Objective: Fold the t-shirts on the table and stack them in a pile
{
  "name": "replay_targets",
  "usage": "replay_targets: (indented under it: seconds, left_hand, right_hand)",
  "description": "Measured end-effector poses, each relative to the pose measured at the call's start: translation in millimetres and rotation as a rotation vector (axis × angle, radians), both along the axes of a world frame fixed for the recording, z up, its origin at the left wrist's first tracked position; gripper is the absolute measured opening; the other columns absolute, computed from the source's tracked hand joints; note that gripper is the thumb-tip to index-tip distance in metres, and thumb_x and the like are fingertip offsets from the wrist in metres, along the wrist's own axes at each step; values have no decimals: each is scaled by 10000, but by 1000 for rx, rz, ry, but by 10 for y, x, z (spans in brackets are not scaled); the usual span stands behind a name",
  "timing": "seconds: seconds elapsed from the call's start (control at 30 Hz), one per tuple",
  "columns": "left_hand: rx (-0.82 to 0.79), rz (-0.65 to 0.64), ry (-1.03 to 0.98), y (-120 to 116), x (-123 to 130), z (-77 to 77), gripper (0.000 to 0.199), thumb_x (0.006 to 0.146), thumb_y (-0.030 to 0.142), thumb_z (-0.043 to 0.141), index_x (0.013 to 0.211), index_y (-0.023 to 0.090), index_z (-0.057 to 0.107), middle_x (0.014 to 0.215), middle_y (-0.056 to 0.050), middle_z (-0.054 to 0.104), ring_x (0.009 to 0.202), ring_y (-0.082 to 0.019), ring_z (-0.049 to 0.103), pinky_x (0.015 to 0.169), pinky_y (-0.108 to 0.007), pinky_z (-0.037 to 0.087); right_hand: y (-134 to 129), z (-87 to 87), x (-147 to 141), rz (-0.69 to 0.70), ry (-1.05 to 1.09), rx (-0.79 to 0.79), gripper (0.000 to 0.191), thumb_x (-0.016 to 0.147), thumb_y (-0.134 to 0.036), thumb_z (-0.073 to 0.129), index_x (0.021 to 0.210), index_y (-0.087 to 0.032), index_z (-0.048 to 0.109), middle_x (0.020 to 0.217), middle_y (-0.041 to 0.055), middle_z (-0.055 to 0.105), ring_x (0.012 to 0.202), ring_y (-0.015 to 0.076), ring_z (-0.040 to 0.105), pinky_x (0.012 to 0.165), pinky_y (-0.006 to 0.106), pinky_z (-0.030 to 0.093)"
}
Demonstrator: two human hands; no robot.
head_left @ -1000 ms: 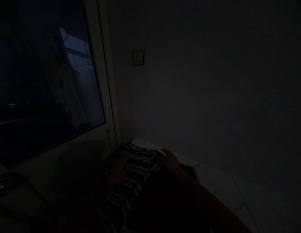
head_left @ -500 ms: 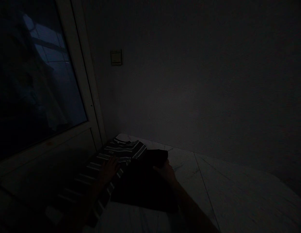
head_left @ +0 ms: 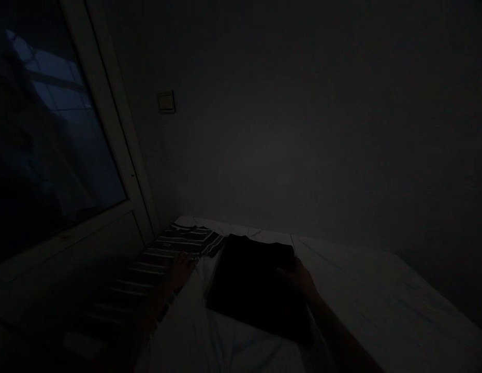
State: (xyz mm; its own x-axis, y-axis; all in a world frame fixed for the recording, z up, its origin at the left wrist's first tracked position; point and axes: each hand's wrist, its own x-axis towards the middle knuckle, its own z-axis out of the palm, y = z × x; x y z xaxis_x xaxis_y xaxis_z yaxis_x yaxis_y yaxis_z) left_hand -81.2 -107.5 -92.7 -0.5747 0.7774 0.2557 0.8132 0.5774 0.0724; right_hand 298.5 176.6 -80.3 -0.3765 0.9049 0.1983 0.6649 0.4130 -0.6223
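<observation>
The room is very dark. A folded black garment (head_left: 252,285) lies flat on a white sheet (head_left: 365,295), and my right hand (head_left: 298,278) rests at its right edge. Whether those fingers grip the cloth is too dark to tell. To the left, a dark garment with pale stripes (head_left: 186,239) spreads out, partly in deep shadow. My left hand (head_left: 181,272) lies on it with fingers apart, close to the black garment's left side.
A glazed door or window in a pale frame (head_left: 103,119) stands at the left, reflecting a lit pane. A small wall switch (head_left: 166,102) is on the plain wall (head_left: 283,129) behind the white-covered surface.
The black garment now lies spread as a flat rectangle, with more white sheet showing around it. My right hand sits further right along its edge. The view has swung, shifting the switch left.
</observation>
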Motion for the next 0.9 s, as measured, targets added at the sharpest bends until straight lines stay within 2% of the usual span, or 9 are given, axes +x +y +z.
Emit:
replay_targets:
  seconds: [0.07, 0.17, 0.27, 0.37, 0.53, 0.63, 0.77, 0.83, 0.9]
  left_hand:
    - [92, -11, -47, 208, 115, 66, 456, 970, 385, 430, 1374, 230, 573, 1507, -178, 508, 1426, -376, 402, 1110, -688, 297]
    - [236, -159, -127, 672, 337, 207, 412, 961, 359, 472, 1299, 183, 628, 1398, -162, 603, 1346, -298, 502, 1148, -500, 362]
    - [282, -231, -160, 1193, 553, 270, 388, 943, 367, 531, 1280, 208, 636, 1317, -109, 661, 1274, -247, 567, 1124, -404, 408]
    - [330, -213, -185, 1538, 721, 218, 393, 912, 323, 576, 1270, 169, 631, 1292, -125, 669, 1239, -265, 597, 1087, -417, 447]
    - [415, -185, -193, 1566, 820, 154, 275, 941, 222, 463, 1091, 184, 690, 1155, -129, 700, 1135, -274, 641, 1033, -448, 486]
    - [439, -199, -207, 1520, 808, 179, 294, 964, 227, 404, 1044, 201, 686, 1094, -116, 701, 1102, -268, 648, 1017, -450, 492]
    - [439, -187, -262, 1577, 808, 202, 324, 898, 226, 545, 1195, 126, 625, 1249, -165, 655, 1205, -290, 603, 1064, -447, 454]
    - [433, -184, -294, 1619, 808, 229, 351, 847, 210, 616, 1185, 117, 630, 1274, -173, 647, 1239, -300, 584, 1078, -442, 440]
    - [430, -193, -328, 1642, 812, 286, 265, 835, 190, 625, 1092, 144, 666, 1186, -142, 689, 1175, -283, 622, 1054, -429, 456]
  right_hand:
    - [-60, 60, -20, -67, -55, 87, 882, 772, -520, 721, 1480, -101, 402, 1334, 258, 595, 1194, 389, 609, 895, 476, 517]
    - [-169, 176, -155, -66, -126, 278, 749, 872, -464, 632, 1494, -110, 411, 1433, 265, 508, 1312, 418, 489, 972, 524, 459]
    - [-227, 204, -289, 29, -122, 243, 536, 950, -406, 526, 1395, -110, 548, 1325, 219, 611, 1247, 360, 552, 1006, 464, 446]
    - [-248, 143, -334, 31, -45, 196, 453, 974, -377, 494, 1312, -105, 624, 1226, 189, 671, 1172, 305, 603, 1015, 391, 445]
    - [-310, 107, -309, 43, 13, 251, 293, 962, -239, 494, 1127, -188, 731, 1248, 120, 672, 1189, 266, 581, 1038, 348, 414]
    - [-302, 143, -331, 22, 14, 219, 313, 963, -221, 492, 1189, -182, 704, 1256, 122, 676, 1182, 257, 595, 1032, 339, 411]
    - [-185, 178, -391, -69, 13, 113, 454, 955, -325, 552, 1327, -73, 612, 1233, 209, 678, 1156, 295, 624, 990, 352, 437]
    - [-133, 196, -412, -49, 15, 93, 389, 947, -301, 558, 1264, -105, 665, 1159, 178, 715, 1109, 273, 651, 972, 329, 443]
    - [-122, 214, -417, -27, 39, 111, 331, 955, -262, 524, 1209, -149, 705, 1128, 144, 732, 1090, 249, 660, 974, 317, 442]
